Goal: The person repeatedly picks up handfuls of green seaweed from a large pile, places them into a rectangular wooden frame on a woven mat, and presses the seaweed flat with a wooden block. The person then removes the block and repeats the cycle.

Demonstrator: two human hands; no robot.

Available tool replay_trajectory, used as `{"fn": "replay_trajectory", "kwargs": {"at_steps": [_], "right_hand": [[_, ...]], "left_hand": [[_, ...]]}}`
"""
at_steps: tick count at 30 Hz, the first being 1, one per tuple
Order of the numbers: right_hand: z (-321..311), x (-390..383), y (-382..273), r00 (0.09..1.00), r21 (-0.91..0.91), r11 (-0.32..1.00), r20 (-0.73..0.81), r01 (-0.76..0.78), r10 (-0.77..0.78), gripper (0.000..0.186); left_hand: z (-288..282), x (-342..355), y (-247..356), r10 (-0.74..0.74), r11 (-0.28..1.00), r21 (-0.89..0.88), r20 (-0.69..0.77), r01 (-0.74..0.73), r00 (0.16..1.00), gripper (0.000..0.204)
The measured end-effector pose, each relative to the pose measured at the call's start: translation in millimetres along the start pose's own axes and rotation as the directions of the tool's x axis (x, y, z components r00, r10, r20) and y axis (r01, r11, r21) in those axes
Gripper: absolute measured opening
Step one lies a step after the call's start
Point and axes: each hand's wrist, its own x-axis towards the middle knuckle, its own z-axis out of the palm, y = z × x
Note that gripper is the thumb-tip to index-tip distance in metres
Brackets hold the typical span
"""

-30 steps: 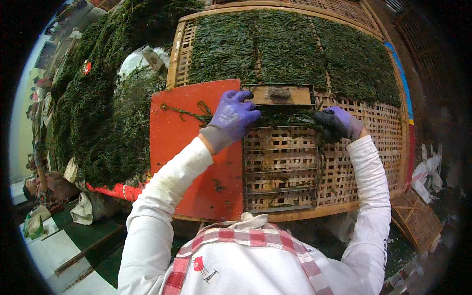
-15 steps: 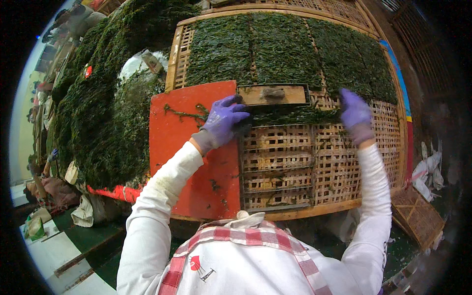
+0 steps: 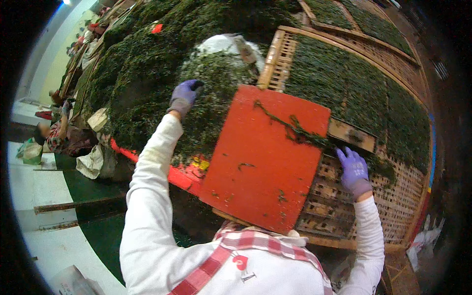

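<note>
My left hand [image 3: 184, 97], in a purple glove, is over the leafy dark green seaweed heap [image 3: 142, 78], beside the white mound. Its fingers are loosely bent and apart, with nothing visible in them. My right hand [image 3: 354, 172], gloved alike, has its fingers spread at the near side of a wooden block with a handle [image 3: 351, 133]. A slatted frame [image 3: 327, 196] lies below and left of it on the woven bamboo screen [image 3: 378, 211]. Between my hands rests a red board [image 3: 265, 167] with a strand of seaweed [image 3: 290, 127] across its upper part.
Flat rectangular sheets of seaweed [image 3: 354, 78] cover the far part of the screen. Another screen with seaweed [image 3: 378, 29] lies beyond. Cloth bags [image 3: 91, 162] hang at the left, where another person [image 3: 61, 132] is visible. A wooden-framed piece [image 3: 400, 273] stands low at the right.
My view has swung left. My left hand has moved off the red board to the seaweed heap. My right hand has shifted left, close to the block and frame.
</note>
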Motion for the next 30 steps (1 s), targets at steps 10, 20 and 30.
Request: {"fn": "replay_trajectory", "kwargs": {"at_steps": [10, 20, 30], "right_hand": [[20.2, -0.5, -18.3, 0.983, 0.012, 0.983, -0.036, -0.181, 0.181, 0.082], [36.9, -0.2, -21.4, 0.962, 0.029, 0.971, -0.131, -0.237, 0.239, 0.083], [46.2, -3.2, -8.2, 0.935, 0.165, 0.968, -0.268, -0.191, 0.231, 0.075]], "left_hand": [[56.0, 2.3, 4.4, 0.034, 0.933, 0.311, 0.426, -0.182, 0.904, 0.050], [56.3, -31.2, -16.5, 0.142, 0.892, 0.351, 0.377, -0.283, 0.915, 0.069], [-33.5, -33.2, -0.3, 0.190, 0.363, -0.931, 0.103, 0.027, 0.976, 0.040]]}}
